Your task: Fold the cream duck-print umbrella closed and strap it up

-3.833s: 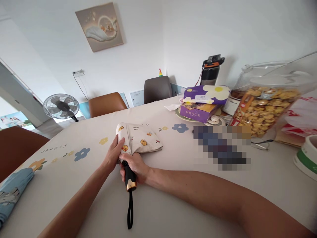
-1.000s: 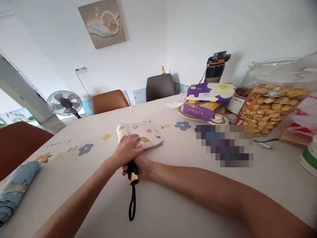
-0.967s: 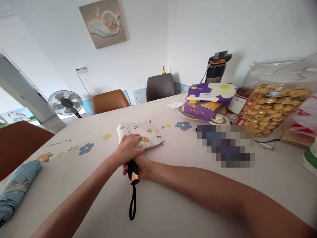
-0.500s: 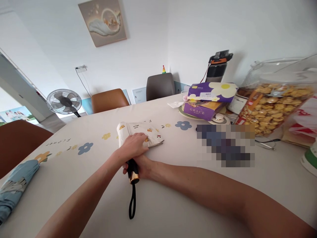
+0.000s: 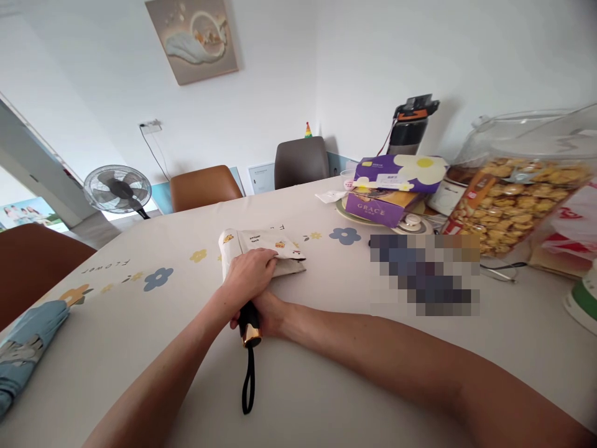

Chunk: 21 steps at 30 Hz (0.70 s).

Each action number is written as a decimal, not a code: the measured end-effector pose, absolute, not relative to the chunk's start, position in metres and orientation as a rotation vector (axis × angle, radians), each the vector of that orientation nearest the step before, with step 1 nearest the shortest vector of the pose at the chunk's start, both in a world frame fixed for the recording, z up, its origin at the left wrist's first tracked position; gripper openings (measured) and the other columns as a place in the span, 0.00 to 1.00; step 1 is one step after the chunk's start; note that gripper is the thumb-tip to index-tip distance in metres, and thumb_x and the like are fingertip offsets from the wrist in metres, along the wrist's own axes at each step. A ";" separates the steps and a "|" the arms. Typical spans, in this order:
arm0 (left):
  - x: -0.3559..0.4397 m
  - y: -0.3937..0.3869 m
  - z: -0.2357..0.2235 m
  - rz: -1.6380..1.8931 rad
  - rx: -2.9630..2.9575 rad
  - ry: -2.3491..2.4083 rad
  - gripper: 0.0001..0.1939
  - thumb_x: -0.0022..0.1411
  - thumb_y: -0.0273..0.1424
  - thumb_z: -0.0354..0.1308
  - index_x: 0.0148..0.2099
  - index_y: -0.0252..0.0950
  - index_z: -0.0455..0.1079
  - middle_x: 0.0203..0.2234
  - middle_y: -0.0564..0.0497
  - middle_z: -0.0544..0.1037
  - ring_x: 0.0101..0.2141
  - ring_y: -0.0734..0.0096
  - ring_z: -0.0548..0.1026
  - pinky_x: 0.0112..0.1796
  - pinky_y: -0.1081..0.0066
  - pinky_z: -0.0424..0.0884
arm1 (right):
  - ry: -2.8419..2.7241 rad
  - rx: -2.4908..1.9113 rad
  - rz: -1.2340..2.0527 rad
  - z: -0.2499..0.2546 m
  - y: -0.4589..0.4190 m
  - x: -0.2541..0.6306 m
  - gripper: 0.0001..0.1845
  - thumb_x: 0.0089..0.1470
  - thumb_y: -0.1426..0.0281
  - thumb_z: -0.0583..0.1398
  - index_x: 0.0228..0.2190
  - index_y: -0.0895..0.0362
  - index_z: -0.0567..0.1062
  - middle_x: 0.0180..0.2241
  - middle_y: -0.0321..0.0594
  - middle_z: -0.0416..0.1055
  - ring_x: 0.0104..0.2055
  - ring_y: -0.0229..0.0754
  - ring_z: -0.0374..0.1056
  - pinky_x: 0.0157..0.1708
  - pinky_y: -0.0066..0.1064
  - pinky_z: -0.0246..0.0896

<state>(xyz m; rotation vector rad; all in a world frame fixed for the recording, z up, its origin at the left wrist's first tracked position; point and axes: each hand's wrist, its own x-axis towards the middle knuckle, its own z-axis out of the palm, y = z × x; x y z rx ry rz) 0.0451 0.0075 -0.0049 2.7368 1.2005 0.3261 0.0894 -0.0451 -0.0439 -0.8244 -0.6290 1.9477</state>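
Observation:
A folded white umbrella (image 5: pixel 254 242) with small yellow duck prints lies on the table in front of me. Its black handle (image 5: pixel 249 318) has a gold end, and a black wrist loop hangs from it toward me. My right hand (image 5: pixel 269 314) is wrapped round the handle, partly hidden under my other hand. Lying over the umbrella's canopy, my left hand (image 5: pixel 249 272) has its fingers bent and seems to pinch a fold of the fabric, which is lifted a little at its right edge. The fingertips are partly hidden.
A light blue folded umbrella (image 5: pixel 32 351) lies at the left table edge. On the right are purple boxes (image 5: pixel 377 208), a black bottle (image 5: pixel 408 130), a jar of snacks (image 5: pixel 517 199), a white-green roll (image 5: pixel 583 305) and a pixelated dark object (image 5: pixel 420 270). Chairs and a fan stand beyond.
My left hand moved from the umbrella's left side onto the top of its canopy. A fabric fold now stands lifted at the right, under its fingers. My right hand stays on the handle.

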 end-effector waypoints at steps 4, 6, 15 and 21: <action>0.043 0.004 -0.004 0.468 2.689 1.228 0.16 0.62 0.37 0.43 0.37 0.43 0.72 0.41 0.49 0.76 0.41 0.58 0.71 0.37 0.64 0.64 | -0.604 -0.686 2.056 -0.051 -0.040 0.089 0.11 0.51 0.67 0.50 0.22 0.59 0.65 0.12 0.36 0.61 0.15 0.36 0.61 0.16 0.25 0.59; 0.043 0.003 -0.004 0.504 2.659 1.240 0.17 0.63 0.38 0.43 0.33 0.42 0.71 0.38 0.51 0.76 0.38 0.60 0.72 0.35 0.66 0.63 | -0.605 -0.673 2.037 -0.052 -0.039 0.088 0.11 0.52 0.68 0.50 0.22 0.59 0.65 0.11 0.36 0.61 0.14 0.35 0.60 0.16 0.24 0.59; 0.041 0.009 -0.003 0.998 2.340 1.367 0.10 0.59 0.34 0.48 0.37 0.39 0.70 0.34 0.51 0.74 0.33 0.68 0.71 0.35 0.69 0.63 | -0.569 -0.707 2.029 -0.052 -0.035 0.087 0.07 0.49 0.73 0.50 0.24 0.60 0.67 0.12 0.34 0.61 0.13 0.34 0.59 0.15 0.26 0.63; 0.040 0.009 -0.004 1.065 2.237 1.350 0.11 0.58 0.39 0.50 0.30 0.39 0.67 0.28 0.54 0.73 0.29 0.71 0.68 0.32 0.70 0.62 | -0.549 -0.741 2.038 -0.053 -0.034 0.087 0.08 0.50 0.73 0.49 0.25 0.60 0.66 0.12 0.35 0.61 0.13 0.36 0.60 0.14 0.26 0.62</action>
